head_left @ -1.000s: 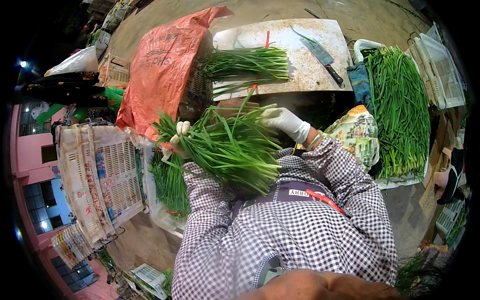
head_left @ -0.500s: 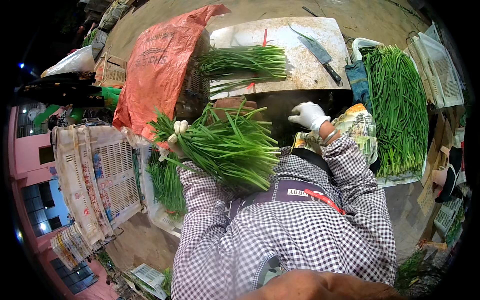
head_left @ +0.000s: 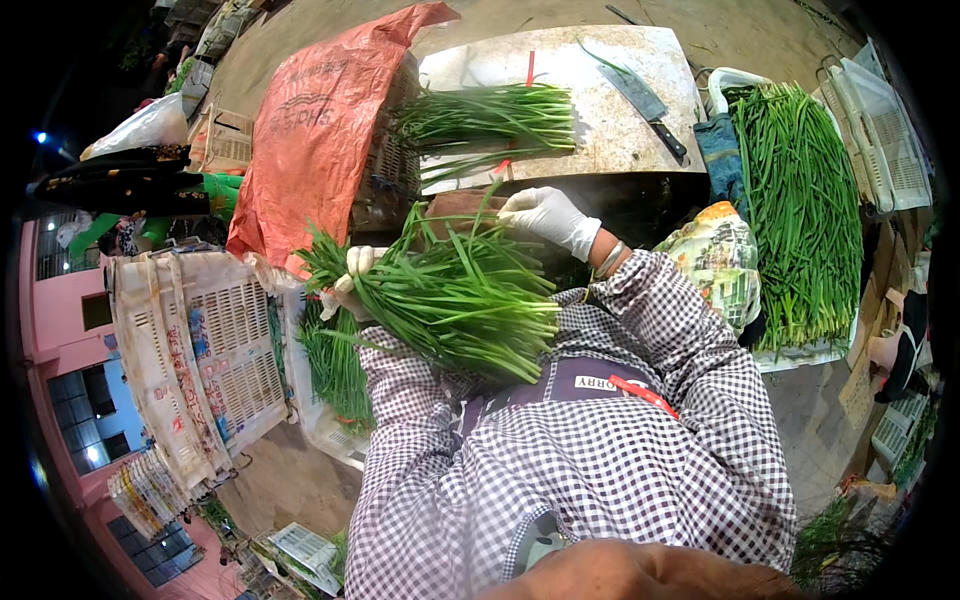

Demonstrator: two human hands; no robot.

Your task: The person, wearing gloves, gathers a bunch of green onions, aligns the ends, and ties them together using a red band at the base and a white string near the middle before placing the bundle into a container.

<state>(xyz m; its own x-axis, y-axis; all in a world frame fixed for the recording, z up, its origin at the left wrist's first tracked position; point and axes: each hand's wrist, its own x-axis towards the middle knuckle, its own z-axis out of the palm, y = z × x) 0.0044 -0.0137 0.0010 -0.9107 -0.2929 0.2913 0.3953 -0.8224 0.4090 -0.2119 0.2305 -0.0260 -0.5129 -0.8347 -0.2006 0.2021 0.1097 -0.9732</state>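
Observation:
My left hand (head_left: 362,265), in a white glove, is closed around a loose bunch of garlic chives (head_left: 465,300). The leafy ends stick out to the left of my fist, and the pale stem ends fan to the right over my lap. My gloved right hand (head_left: 548,217) is at the bunch's far edge, its thumb and fingertips pinched together at some chive leaves. Beyond, a second pile of chives (head_left: 490,118) lies on a stained white board (head_left: 600,150) with red ties (head_left: 531,68) by it. A knife (head_left: 642,102) with a black handle rests farther right on the board.
A crate heaped with chives (head_left: 800,220) stands to the right, beside a patterned bag (head_left: 715,265). At the left, an orange-red sack (head_left: 310,140) drapes over a crate. Nearer are a white basket of chives (head_left: 335,370) and stacked pale plastic crates (head_left: 200,350).
My right hand has swung left from the open space near the patterned bag to the bunch's far edge, its fingers closing there. My left hand keeps its hold nearly in place.

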